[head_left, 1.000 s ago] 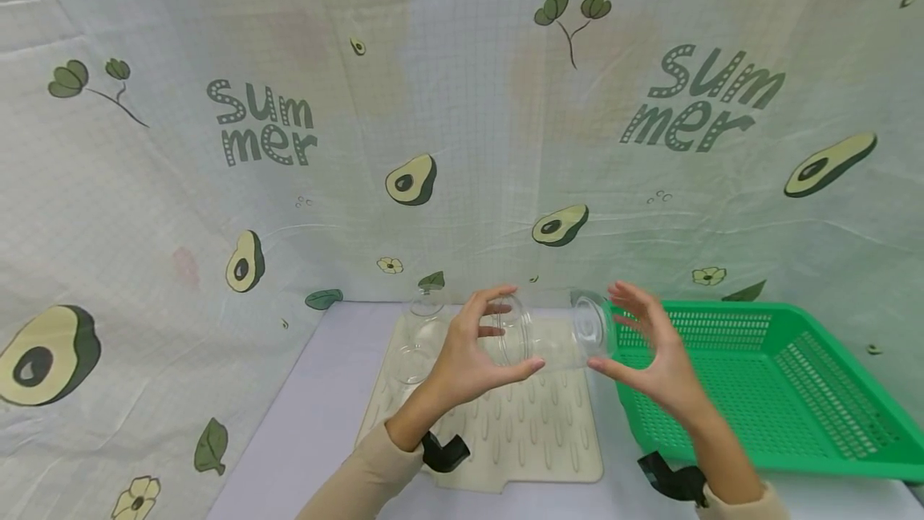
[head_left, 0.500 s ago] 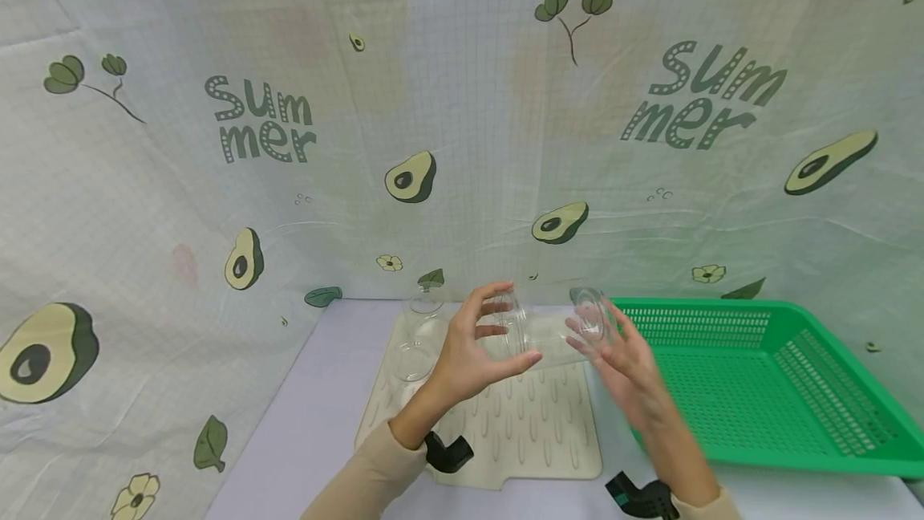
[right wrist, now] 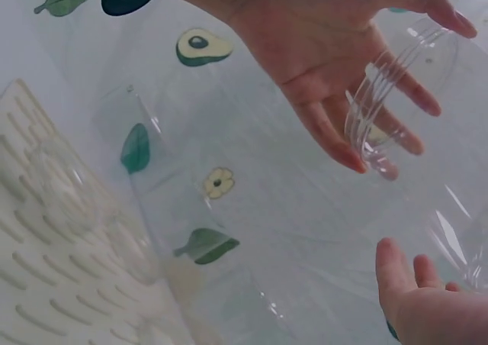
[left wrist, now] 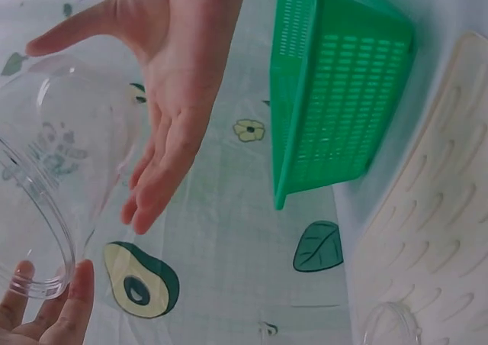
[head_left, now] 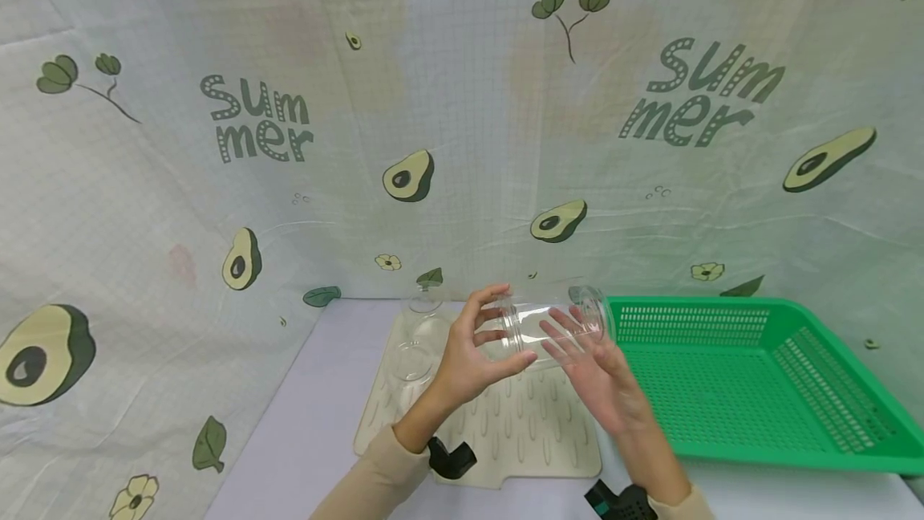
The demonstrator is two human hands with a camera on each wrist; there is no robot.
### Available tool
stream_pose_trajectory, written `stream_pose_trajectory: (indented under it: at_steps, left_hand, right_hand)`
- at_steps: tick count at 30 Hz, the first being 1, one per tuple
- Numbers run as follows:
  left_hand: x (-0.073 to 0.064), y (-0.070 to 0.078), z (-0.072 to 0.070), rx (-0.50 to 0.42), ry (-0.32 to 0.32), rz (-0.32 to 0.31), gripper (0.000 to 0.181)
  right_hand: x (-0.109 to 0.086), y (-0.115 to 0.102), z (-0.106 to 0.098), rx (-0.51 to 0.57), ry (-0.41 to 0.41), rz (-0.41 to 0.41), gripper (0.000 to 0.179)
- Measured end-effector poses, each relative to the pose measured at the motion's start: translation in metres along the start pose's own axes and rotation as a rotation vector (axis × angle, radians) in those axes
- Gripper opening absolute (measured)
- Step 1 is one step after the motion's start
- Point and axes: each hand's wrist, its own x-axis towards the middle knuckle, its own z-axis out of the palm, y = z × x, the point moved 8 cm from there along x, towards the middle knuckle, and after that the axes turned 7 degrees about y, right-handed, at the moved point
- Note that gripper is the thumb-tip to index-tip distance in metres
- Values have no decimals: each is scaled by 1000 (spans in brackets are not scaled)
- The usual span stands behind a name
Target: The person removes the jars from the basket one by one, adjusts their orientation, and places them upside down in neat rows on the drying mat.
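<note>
A clear jar (head_left: 537, 319) lies sideways in the air above a beige mat (head_left: 534, 432). My left hand (head_left: 469, 343) grips it round the ridged mouth end, thumb below and fingers above; in the right wrist view the left hand (right wrist: 320, 70) has its fingers spread about the clear rim (right wrist: 377, 101). My right hand (head_left: 595, 371) is at the jar's base end, its fingers straight and overlapping the jar's wall. In the left wrist view the right hand (left wrist: 179, 78) is stretched flat beside the jar (left wrist: 84, 124), thumb spread away.
More clear vessels (head_left: 414, 359) stand on the mat's left part, one with a knob-like top behind. A green perforated basket (head_left: 780, 456) sits on the right of the white table (head_left: 289, 424). A printed cloth (head_left: 462, 103) hangs behind.
My right hand has moved left and turned, from a wide grasp beyond the base to straight fingers along the jar. The left hand stays round the mouth end.
</note>
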Motion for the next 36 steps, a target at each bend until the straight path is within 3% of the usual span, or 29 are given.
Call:
stream_pose_trajectory:
  at_steps: [8, 17, 22, 26, 36]
  left_hand:
    - [-2, -3, 0, -18, 5, -12, 78]
    - [-3, -5, -3, -39, -7, 7, 78]
    - [-3, -6, -3, -32, -33, 0, 79]
    - [-3, -6, -5, 8, -56, -20, 82]
    - [0, 3, -24, 197, -50, 23, 88]
  right_hand:
    - [-1, 3, 5, 78, 23, -23, 51]
    - [0, 4, 1, 46, 93, -32, 42]
    - [2, 4, 3, 39, 105, -35, 54]
    - [3, 1, 3, 35, 109, -46, 63]
    - [9, -15, 4, 51, -5, -117, 45]
